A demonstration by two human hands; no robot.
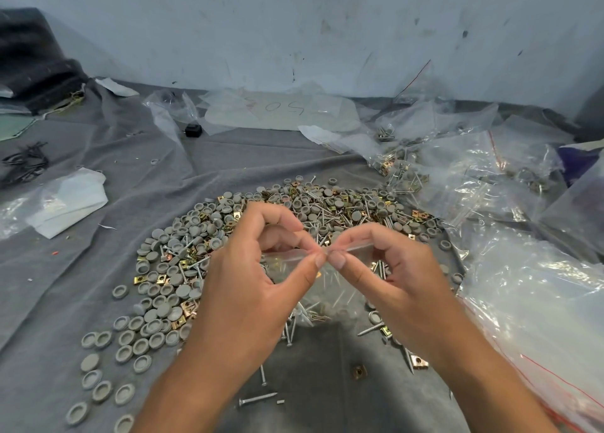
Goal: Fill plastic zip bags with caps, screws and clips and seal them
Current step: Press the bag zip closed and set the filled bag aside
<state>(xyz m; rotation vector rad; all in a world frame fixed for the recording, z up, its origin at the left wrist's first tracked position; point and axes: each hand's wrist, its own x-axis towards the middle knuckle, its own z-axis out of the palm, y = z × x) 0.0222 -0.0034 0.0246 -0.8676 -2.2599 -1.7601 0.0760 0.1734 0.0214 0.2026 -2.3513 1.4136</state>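
Both hands meet at the bag's top edge: left hand [258, 288] and right hand [389, 275] each pinch the zip strip of the small zip bag [330, 282], thumbs nearly touching, held over the pile of caps, screws and clips [209, 236]. Bag looks loaded. Sealing step, I'd say; next, slide the pinches outward along the zip.

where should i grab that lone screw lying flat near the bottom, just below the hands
Pinch the screw across mid-shaft, coming straight down from above. It lies flat on the grey cloth, head to the left, with bare cloth along both long sides for fingertips.
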